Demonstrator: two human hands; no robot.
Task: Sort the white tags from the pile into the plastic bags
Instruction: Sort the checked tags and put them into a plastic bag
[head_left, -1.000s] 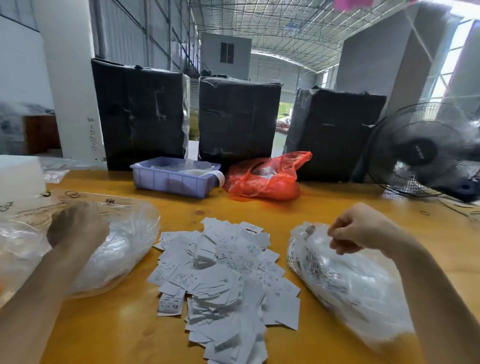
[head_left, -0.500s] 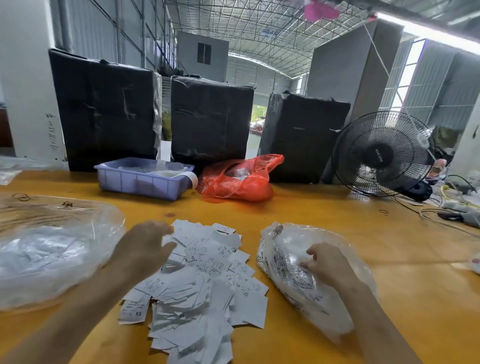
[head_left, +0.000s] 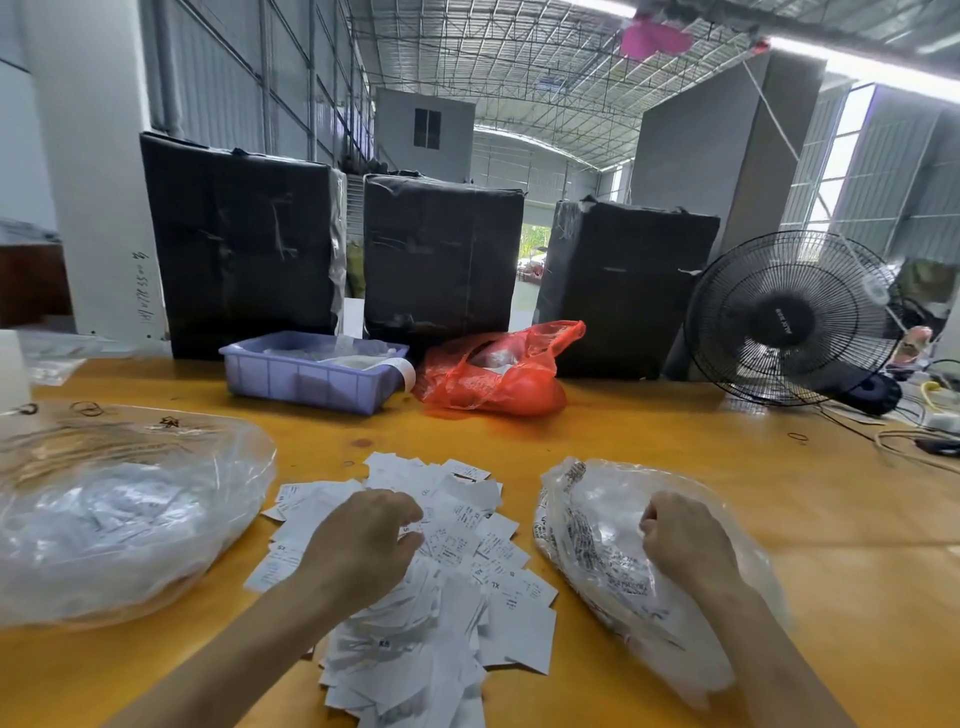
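Left hand (head_left: 363, 545): rests on the upper middle of the pile (head_left: 431, 597) of white tags, fingers curled down onto the slips at its fingertips; whether the grip pinches a tag cannot be told, the fingertips being hidden under the knuckles. Right hand (head_left: 680, 540): lies on top of the right bag (head_left: 613, 551), fingers curled in toward the palm; whether the grip holds a tag or the plastic cannot be told. Pile: loose white tags with printed size marks, spread on the worktop (head_left: 779, 519) from just beyond the left grip down toward the near edge, between the two bags. Right bag: clear plastic, partly filled with printed tags, directly beneath the right grip, its mouth end just beside the pile. Left bag (head_left: 119, 514): clear plastic, larger, holding pale tags, to the left of the left grip and apart from it, its edge near the pile. Beyond both grips, at the far side of the worktop: a lilac tray (head_left: 311, 376) with white items inside; a red bag (head_left: 493, 371) just beside it; three black wrapped bales (head_left: 441, 260) upright behind them. Far right of the right grip: a black fan (head_left: 789, 317) with cables nearby. Rubber bands (head_left: 85, 410) lie beyond the left bag.
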